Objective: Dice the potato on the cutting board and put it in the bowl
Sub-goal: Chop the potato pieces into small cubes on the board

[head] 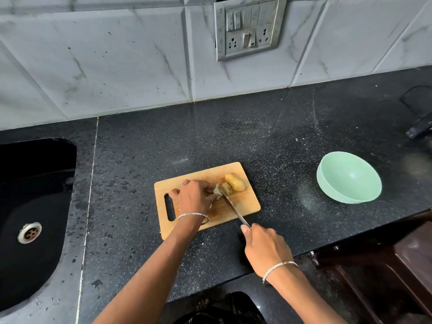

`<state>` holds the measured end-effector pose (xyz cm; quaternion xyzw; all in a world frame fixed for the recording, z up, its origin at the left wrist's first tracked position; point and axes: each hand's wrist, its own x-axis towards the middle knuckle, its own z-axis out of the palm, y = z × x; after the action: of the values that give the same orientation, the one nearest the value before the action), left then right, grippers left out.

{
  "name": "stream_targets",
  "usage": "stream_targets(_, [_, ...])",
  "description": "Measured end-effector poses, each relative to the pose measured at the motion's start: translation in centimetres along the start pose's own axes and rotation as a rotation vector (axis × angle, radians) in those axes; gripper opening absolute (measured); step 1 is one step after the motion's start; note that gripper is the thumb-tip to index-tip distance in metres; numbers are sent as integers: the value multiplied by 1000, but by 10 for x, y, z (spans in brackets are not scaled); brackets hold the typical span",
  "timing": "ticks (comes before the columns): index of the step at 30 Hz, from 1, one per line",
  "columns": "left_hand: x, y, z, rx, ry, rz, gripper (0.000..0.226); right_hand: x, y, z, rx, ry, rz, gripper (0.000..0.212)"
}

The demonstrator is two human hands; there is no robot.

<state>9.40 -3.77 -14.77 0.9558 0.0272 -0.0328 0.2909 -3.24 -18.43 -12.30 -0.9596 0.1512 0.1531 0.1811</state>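
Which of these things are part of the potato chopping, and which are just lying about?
Part of the job: potato, cutting board, knife in the right hand, left hand steadying a piece, empty green bowl.
Lying about: sink, wall switch panel, a dark object at the right edge, too unclear to name.

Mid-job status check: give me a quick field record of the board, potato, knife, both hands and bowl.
cutting board: on dark counter, between sink and bowl
potato: partly cut, pieces on the board
left hand: holds a potato piece down
right hand: grips the knife
knife: blade on the held piece
bowl: green, nothing in it
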Motion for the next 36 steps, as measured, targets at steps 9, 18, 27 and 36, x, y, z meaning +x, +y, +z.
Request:
stream_targets(9, [-5,-2,-3,20,35,-10,30,12,-19,-2,66,18,-26,45])
stream_targets(18, [-1,-4,-1,71,36,6,23,19,-23,8,58,15,-40,44])
stream_targets(27, [1,-3,-2,-16,30,-7,16,22,-24,6,107,-55,-29,48])
stream_targets(36, [6,-2,-5,-74,-9,-70,13,35,-30,7,141,-92,-26,49])
